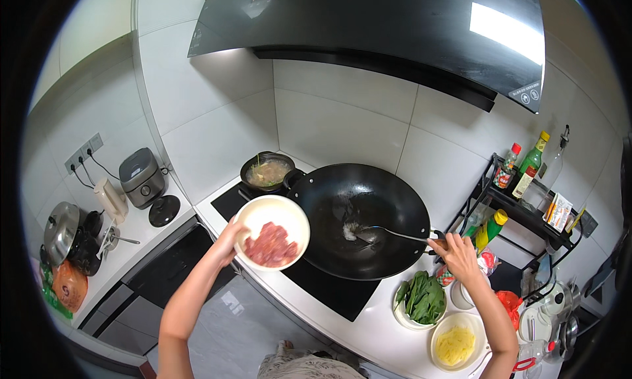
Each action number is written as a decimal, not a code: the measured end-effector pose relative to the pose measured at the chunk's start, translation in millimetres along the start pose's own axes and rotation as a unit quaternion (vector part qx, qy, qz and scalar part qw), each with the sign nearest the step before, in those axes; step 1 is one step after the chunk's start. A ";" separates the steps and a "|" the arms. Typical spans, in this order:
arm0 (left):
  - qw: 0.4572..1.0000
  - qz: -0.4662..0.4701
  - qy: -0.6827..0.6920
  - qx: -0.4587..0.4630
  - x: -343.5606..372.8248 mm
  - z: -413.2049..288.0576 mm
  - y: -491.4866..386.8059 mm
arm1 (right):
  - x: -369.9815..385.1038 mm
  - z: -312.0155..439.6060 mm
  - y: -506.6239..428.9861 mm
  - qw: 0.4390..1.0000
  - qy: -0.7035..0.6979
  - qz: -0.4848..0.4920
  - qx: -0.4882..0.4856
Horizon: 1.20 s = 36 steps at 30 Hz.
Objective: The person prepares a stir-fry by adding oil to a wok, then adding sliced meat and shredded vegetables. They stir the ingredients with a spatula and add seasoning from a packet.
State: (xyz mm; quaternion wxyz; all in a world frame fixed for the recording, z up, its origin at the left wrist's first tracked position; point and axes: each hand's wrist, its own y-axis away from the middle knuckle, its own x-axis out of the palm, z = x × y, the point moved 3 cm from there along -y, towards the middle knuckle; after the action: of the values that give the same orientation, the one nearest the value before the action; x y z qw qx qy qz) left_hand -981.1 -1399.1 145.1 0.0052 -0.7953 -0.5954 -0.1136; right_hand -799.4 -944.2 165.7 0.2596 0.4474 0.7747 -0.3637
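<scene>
My left hand grips the rim of a cream bowl, which is tilted beside the wok's left edge. Pieces of raw red meat lie in the bowl's lower part. In my right hand is the wooden handle of a metal spatula. Its head rests in the bottom of a large black wok, touching a small whitish lump that looks like solid fat. The wok stands on a black glass cooktop.
Behind the bowl stands a small dark pot of broth. Green leaves and yellow shreds fill bowls at the front right. A black rack holds bottles at the right. A range hood hangs overhead; a rice cooker stands left.
</scene>
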 end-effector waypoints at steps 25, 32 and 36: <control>0.575 0.182 -0.563 0.565 202.0 30.7 -164.7 | -59.1 70.2 15.1 0.947 -0.012 0.126 0.296; 0.572 0.168 -0.538 0.596 203.5 23.6 -166.5 | -66.6 76.1 13.8 0.948 -0.012 0.109 0.298; 0.541 0.163 -0.551 0.614 205.2 15.0 -164.9 | -65.3 78.2 14.2 0.957 0.000 0.082 0.280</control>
State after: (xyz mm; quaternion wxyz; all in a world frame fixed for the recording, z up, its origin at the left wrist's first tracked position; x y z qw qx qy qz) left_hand -1080.5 -1154.8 147.9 0.1814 -0.5865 -0.2652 0.7435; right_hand -750.5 -1034.6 161.6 0.1533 0.5639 0.6026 -0.5435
